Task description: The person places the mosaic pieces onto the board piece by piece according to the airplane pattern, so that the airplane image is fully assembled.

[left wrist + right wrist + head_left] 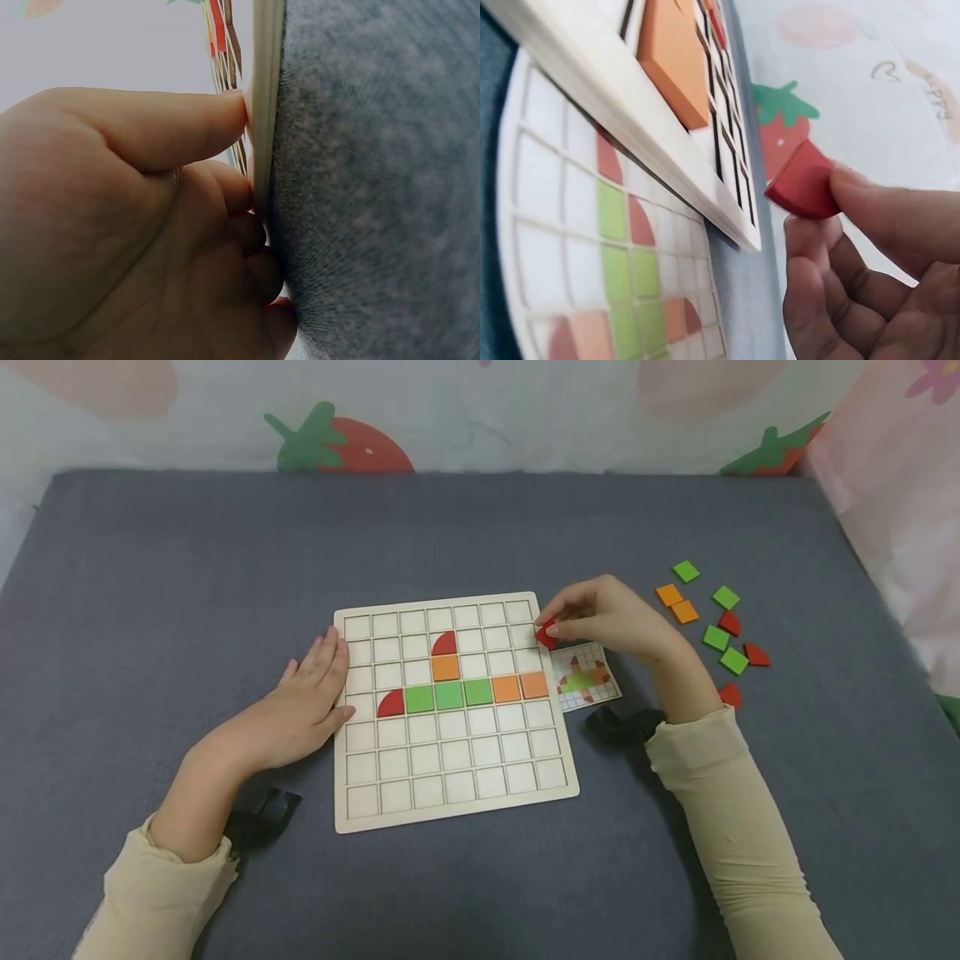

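L hand (288, 718) is at ctr-left of the head view, fingers straight, laid on the board's (390, 814) left edge; no grip, just resting. L wrist view has thumb and fingertips touching the edge. R hand (611, 618), right of ctr, pinches a red pc (546, 633) btwn thumb and fingers. In the head view that pc is by the board's upper right edge; R wrist view has it held up right of ctr, apart from the board, one corner pointing up.

Board sits mid-frame, slightly tilted. Row across it, L to R: red qtr (391, 703), 3 green sqs (449, 696), 2 orange sqs (506, 688), the last in the far right column. Above the mid green: 1 orange sq (446, 667), w/ another red qtr (444, 644) on top of that.

Pattern card (591, 677) is at the board's right edge, below R hand; can't tell if it's tucked under.

Loose pcs, upper right: 4 green (686, 571), 2 orange (667, 595) touching, 3 red (757, 655), lowest one near the R sleeve (720, 793). Grey cloth (225, 552) under all; strawberry curtain (525, 427) along the top. Black strap (262, 818) at L wrist, another (622, 725) at R.
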{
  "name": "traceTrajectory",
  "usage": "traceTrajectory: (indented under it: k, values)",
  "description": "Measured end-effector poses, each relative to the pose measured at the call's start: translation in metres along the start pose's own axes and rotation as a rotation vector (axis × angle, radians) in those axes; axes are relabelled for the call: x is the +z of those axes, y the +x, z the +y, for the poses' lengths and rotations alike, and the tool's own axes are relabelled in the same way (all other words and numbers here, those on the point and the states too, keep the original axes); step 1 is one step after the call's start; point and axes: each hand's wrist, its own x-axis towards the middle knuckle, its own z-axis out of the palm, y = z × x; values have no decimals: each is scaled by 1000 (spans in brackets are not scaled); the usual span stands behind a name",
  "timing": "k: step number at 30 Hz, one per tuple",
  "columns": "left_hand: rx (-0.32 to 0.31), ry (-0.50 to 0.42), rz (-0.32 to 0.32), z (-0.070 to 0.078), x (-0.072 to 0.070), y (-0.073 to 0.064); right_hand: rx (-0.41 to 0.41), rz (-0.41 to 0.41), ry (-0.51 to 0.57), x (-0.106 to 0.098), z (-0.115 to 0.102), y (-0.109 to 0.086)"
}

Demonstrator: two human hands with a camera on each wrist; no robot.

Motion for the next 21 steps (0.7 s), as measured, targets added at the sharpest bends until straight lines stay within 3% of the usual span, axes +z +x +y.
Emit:
traceTrajectory:
  k: [6, 21]
  values:
    - [4, 2, -4, 0, -1, 0, -22, -57, -68, 6, -3, 0]
    - [6, 0, -3, 0, 0, -1, 2, -113, -63, 16, -7, 1]
